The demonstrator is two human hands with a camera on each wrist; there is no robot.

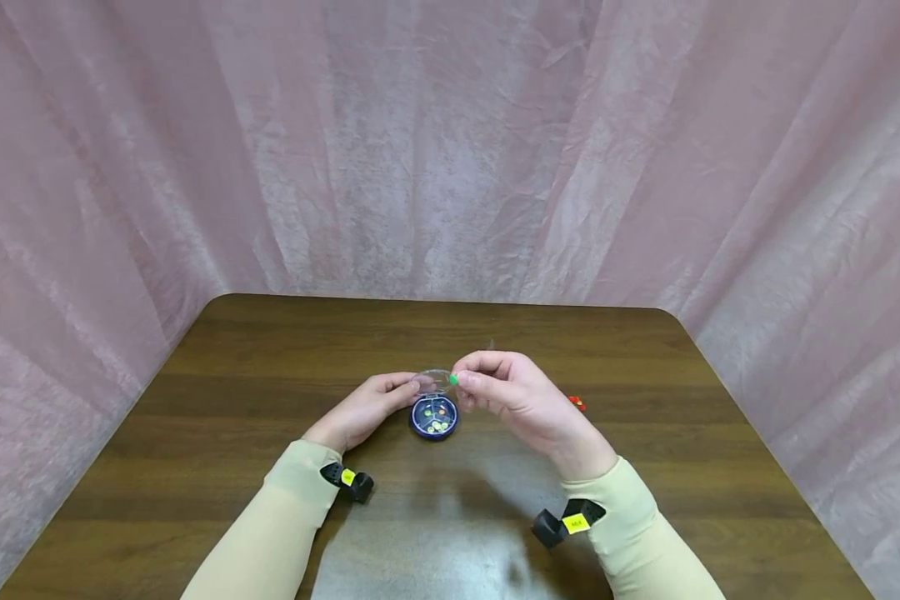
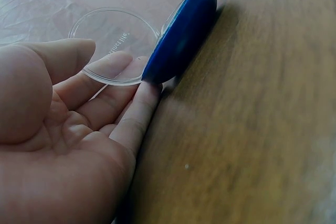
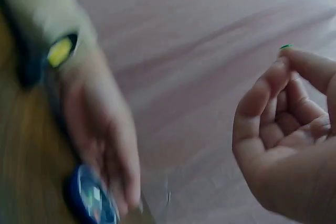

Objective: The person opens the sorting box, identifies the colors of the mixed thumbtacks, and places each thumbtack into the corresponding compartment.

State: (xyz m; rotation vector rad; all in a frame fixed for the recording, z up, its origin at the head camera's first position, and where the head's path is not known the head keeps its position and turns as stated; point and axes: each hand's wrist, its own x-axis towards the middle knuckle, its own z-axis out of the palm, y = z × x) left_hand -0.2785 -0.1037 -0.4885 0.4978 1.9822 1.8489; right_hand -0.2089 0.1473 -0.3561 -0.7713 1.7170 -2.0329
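Observation:
A round blue pill case (image 1: 433,419) lies on the table with its clear lid (image 2: 113,43) raised. Its divided inside holds several pale yellow pieces, plus green and orange ones. My left hand (image 1: 367,408) holds the lid at its left edge, thumb in front and fingers behind the clear plastic. One finger touches the blue base in the left wrist view. Just right of the lid, my right hand (image 1: 513,400) pinches a small green pill-like piece (image 1: 453,379) between thumb and index finger, raised above the case. Its other fingers are curled in.
Small red and yellow pieces (image 1: 577,403) lie on the brown wooden table (image 1: 330,333), partly behind the right hand. A bit of something clear (image 1: 491,343) shows beyond that hand. Pink curtains (image 1: 420,150) hang past the table's far edge.

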